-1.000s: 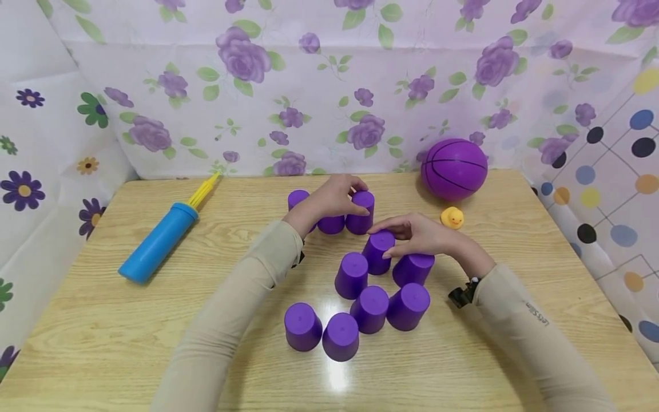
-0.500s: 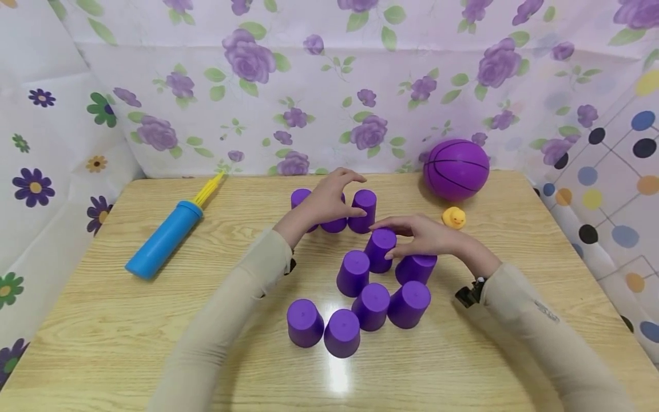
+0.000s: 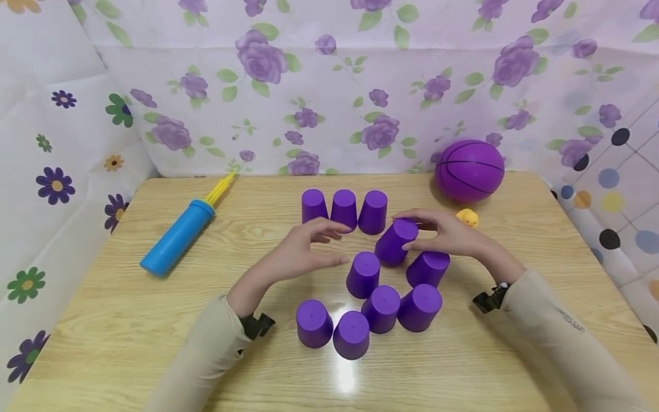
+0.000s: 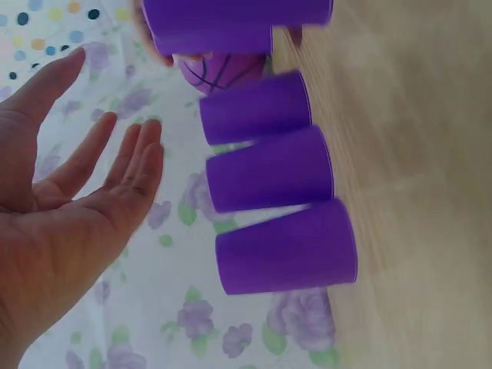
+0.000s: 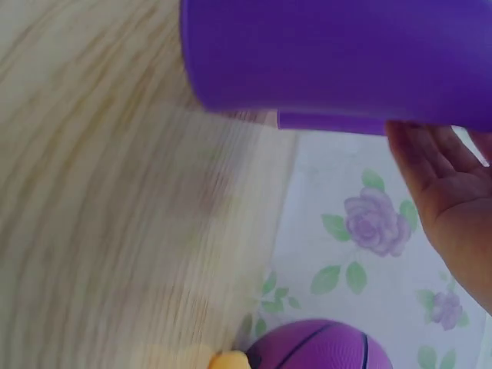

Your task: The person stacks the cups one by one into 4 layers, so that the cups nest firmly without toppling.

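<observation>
In the head view my right hand (image 3: 445,232) grips the upper part of an upside-down purple cup (image 3: 393,245), which leans to the right. My left hand (image 3: 298,252) holds nothing; its thumb and fingers are spread apart in front of three upside-down purple cups in a row, the middle cup (image 3: 344,209) among them. That same row, with its nearest cup (image 4: 288,250), shows beside my left palm in the left wrist view. Closer to me stand several more upside-down cups, including a middle cup (image 3: 363,276) and a front cup (image 3: 352,336).
A purple ball (image 3: 469,170) with black lines sits at the back right, with a yellow rubber duck (image 3: 467,218) before it. On the left lies a blue hand pump (image 3: 177,237) with a yellow end. Flowered cloth (image 3: 206,103) hangs behind the wooden table (image 3: 103,332).
My left hand has drawn back from the right-hand cup of the back row, toward me and to the left. The cup at my right hand has tipped to the right and shifted slightly.
</observation>
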Available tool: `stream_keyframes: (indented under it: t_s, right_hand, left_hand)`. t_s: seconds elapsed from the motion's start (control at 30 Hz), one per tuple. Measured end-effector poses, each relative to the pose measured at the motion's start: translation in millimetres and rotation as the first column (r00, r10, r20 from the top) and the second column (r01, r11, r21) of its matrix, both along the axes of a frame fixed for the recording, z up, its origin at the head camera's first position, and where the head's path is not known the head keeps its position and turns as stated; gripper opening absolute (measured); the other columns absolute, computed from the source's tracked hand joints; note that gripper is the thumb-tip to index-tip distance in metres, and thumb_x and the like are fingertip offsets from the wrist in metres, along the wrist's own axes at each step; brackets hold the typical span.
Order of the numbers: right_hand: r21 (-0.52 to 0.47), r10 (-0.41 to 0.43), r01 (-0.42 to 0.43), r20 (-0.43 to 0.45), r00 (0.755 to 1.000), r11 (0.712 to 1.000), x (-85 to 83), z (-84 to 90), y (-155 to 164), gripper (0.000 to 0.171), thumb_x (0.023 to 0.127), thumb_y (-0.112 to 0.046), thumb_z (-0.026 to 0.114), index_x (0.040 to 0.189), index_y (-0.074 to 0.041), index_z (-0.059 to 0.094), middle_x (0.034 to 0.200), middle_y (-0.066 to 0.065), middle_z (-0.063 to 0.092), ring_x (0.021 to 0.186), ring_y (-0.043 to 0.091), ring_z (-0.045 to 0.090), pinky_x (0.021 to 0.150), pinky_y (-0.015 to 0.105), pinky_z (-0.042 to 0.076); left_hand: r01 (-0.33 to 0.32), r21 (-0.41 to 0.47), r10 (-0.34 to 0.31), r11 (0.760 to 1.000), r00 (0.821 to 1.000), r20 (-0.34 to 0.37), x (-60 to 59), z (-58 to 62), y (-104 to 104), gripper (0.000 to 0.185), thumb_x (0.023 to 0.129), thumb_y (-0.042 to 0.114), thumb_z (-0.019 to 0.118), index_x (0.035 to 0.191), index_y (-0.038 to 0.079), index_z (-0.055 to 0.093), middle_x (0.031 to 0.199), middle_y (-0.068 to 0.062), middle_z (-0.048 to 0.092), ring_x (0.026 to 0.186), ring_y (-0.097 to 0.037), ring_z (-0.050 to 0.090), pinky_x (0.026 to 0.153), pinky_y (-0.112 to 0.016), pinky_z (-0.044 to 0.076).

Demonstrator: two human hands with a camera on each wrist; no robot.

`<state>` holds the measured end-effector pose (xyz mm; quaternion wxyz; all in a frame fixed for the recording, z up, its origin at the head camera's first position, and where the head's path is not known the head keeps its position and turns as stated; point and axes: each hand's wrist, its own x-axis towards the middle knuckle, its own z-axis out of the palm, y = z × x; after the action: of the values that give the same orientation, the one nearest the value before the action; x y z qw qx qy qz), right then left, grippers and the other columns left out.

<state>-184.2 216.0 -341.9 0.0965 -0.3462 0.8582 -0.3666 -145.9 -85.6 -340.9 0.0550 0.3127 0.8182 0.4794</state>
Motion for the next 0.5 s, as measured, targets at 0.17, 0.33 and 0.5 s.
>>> stream_keyframes:
  t_s: [0.17,0.33,0.5]
  right_hand:
    - [-0.044,-0.077,0.075,-0.047,0.996,0.996,-6.6,-10.9,18,0.056,0.072,-0.026,0.070,0.123,-0.018,0.048,0.117,-0.006,0.053,0.108,0.008,0.049,0.092,0.023,0.040]
    - [-0.142,-0.114,0.107,-0.045,0.992,0.984,-6.7,-9.6,24,0.055,0.071,-0.015,0.071,0.121,-0.016,0.049,0.110,-0.001,0.057,0.099,0.008,0.055,0.087,0.018,0.043]
    - [-0.168,-0.141,0.138,-0.002,0.990,0.976,-5.3,2.4,20,0.052,0.072,-0.009,0.070,0.120,-0.007,0.049,0.103,0.006,0.058,0.093,0.007,0.058,0.080,0.023,0.048]
  left_hand:
    - [0.091,-0.064,-0.090,0.994,0.996,0.016,11.0,-8.2,8,0.047,0.073,0.032,0.069,0.115,0.020,0.054,0.113,0.010,0.053,0.100,-0.006,0.050,0.088,-0.031,0.043]
    - [0.157,-0.075,-0.154,0.985,0.987,0.049,11.4,-9.5,18,0.051,0.072,0.034,0.069,0.118,0.022,0.051,0.115,0.013,0.051,0.106,-0.005,0.047,0.093,-0.034,0.038]
    - [0.212,-0.068,-0.201,0.975,0.969,0.143,19.0,3.6,21,0.058,0.072,0.026,0.071,0.123,0.020,0.044,0.121,0.006,0.049,0.112,-0.010,0.043,0.096,-0.040,0.034]
